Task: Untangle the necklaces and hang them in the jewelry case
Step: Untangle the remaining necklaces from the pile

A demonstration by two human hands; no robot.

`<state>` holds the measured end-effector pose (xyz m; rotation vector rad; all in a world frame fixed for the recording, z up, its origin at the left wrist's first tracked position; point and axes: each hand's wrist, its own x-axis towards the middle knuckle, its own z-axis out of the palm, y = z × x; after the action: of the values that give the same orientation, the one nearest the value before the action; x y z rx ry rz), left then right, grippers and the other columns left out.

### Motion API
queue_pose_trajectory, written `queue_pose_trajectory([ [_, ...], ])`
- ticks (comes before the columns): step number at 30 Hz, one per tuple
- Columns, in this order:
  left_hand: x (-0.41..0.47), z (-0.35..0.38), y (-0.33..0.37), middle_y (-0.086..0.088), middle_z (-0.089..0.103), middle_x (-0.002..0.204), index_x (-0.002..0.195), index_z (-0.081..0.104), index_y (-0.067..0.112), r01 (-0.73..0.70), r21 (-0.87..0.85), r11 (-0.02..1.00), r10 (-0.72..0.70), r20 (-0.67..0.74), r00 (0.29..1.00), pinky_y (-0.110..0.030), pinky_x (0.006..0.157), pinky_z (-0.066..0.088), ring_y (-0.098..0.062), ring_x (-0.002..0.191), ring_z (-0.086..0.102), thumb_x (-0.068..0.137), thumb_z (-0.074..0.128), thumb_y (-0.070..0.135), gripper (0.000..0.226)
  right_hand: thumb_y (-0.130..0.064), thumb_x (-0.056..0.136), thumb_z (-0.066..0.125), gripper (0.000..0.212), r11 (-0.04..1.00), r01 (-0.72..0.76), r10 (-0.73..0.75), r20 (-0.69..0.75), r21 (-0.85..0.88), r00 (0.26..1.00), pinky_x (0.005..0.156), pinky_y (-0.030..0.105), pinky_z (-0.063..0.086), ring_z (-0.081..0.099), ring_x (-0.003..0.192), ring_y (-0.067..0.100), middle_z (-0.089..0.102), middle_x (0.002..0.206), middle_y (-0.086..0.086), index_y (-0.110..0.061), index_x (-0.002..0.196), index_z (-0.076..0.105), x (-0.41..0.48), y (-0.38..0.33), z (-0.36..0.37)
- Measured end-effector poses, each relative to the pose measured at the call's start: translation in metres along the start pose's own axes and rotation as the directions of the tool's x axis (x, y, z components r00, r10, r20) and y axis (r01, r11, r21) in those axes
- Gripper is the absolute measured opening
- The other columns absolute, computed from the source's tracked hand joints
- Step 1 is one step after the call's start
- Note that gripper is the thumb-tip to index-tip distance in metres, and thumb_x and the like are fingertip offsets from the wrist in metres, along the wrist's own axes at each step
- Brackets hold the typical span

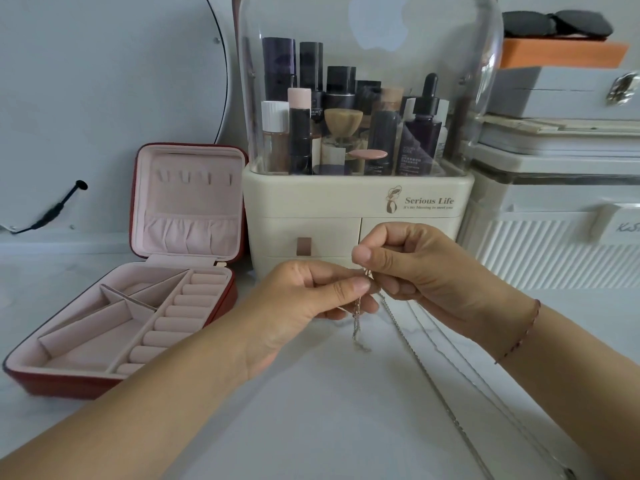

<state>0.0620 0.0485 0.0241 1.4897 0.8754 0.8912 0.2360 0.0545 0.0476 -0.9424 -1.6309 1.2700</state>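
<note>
Hands [360, 289] pinch tangled necklaces [360, 317] between closed fingertips.

left hand [304, 299] + right hand [415, 271]: pinching tangled necklaces [358, 320] | jewelry case [138, 271]: open, left

"Serious Life" on the cream organizer [356, 199]; its subline perhaps unreadable.

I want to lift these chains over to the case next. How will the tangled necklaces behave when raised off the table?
Probably limp: the necklaces droop straight down below the left hand and right hand. Likely light, since fingertips alone pinch them. The long strands trailing over the table may drag or snag again, so the knot seems apt to retighten.
</note>
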Motion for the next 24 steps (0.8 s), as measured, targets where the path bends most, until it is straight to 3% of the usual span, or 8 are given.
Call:
queue_pose_trajectory([
  [3,0.001,-0.003,-0.001,0.000,0.075,0.096,0.093,0.077,0.019,0.008,-0.026,1.000,-0.008,-0.012,1.000,-0.026,0.086,0.049,-0.016,0.098,0.067,0.072,0.065,0.033,0.029,-0.023,0.076,0.067,0.017,0.999,-0.043,0.043,-0.004,-0.022,0.999,0.046,0.023,0.014,0.025,0.044,0.009,0.053,0.047,-0.005,-0.008,0.075,0.060,0.001,-0.001,-0.004],
  [6,0.003,-0.005,0.000,0.004,0.071,0.081,0.088,0.079,0.020,0.015,-0.058,0.998,-0.018,-0.052,0.999,-0.022,0.079,0.049,-0.009,0.080,0.063,0.066,0.070,0.031,0.026,-0.023,0.076,0.067,0.015,0.996,-0.081,0.082,0.039,-0.040,0.996,0.046,0.021,0.014,0.022,0.044,0.008,0.047,0.047,-0.006,-0.009,0.077,0.063,0.001,-0.001,-0.008],
  [8,0.004,-0.006,0.000,0.003,0.067,0.072,0.086,0.076,0.017,0.025,-0.062,0.998,-0.030,-0.078,0.996,-0.023,0.074,0.047,-0.006,0.070,0.060,0.061,0.074,0.031,0.028,-0.025,0.073,0.071,0.017,0.993,-0.097,0.101,0.065,-0.066,0.993,0.045,0.020,0.016,0.019,0.048,0.011,0.035,0.054,0.003,-0.010,0.081,0.068,0.002,0.000,-0.008],
  [11,0.004,-0.008,0.000,0.004,0.065,0.068,0.083,0.071,0.015,0.025,-0.063,0.998,-0.031,-0.096,0.995,-0.023,0.071,0.044,-0.006,0.065,0.057,0.056,0.077,0.034,0.034,-0.027,0.068,0.076,0.029,0.983,-0.132,0.143,0.077,-0.131,0.987,0.046,0.021,0.016,0.015,0.053,0.015,0.029,0.060,0.005,-0.007,0.090,0.072,0.002,0.000,-0.011],
  [15,0.005,-0.009,0.001,0.001,0.066,0.069,0.078,0.065,0.017,-0.006,-0.135,0.991,-0.003,-0.066,0.998,-0.021,0.069,0.045,-0.007,0.064,0.058,0.063,0.072,0.024,0.018,-0.027,0.069,0.076,0.029,0.968,-0.145,0.165,0.082,-0.205,0.983,0.046,0.017,0.023,0.022,0.050,0.011,0.033,0.058,0.004,-0.006,0.089,0.073,0.001,-0.001,-0.012],
  [19,0.006,-0.010,0.001,0.000,0.070,0.079,0.093,0.066,0.013,0.013,-0.134,0.991,-0.015,-0.015,1.000,-0.019,0.070,0.049,-0.009,0.072,0.064,0.065,0.071,0.014,0.029,-0.031,0.069,0.071,0.025,0.979,-0.136,0.145,0.051,-0.149,0.988,0.046,0.015,0.027,0.030,0.047,0.007,0.038,0.054,-0.003,-0.008,0.076,0.064,0.001,-0.001,-0.012],
  [24,0.005,-0.010,0.001,0.001,0.070,0.073,0.088,0.067,0.012,0.073,-0.106,0.992,-0.078,-0.043,0.996,-0.023,0.069,0.045,-0.010,0.063,0.062,0.082,0.064,-0.002,0.016,-0.020,0.076,0.075,0.021,0.989,-0.135,0.133,0.039,0.057,0.990,0.049,0.017,0.035,0.045,0.054,0.008,0.054,0.070,0.004,-0.012,0.072,0.056,0.004,0.004,-0.011],
])
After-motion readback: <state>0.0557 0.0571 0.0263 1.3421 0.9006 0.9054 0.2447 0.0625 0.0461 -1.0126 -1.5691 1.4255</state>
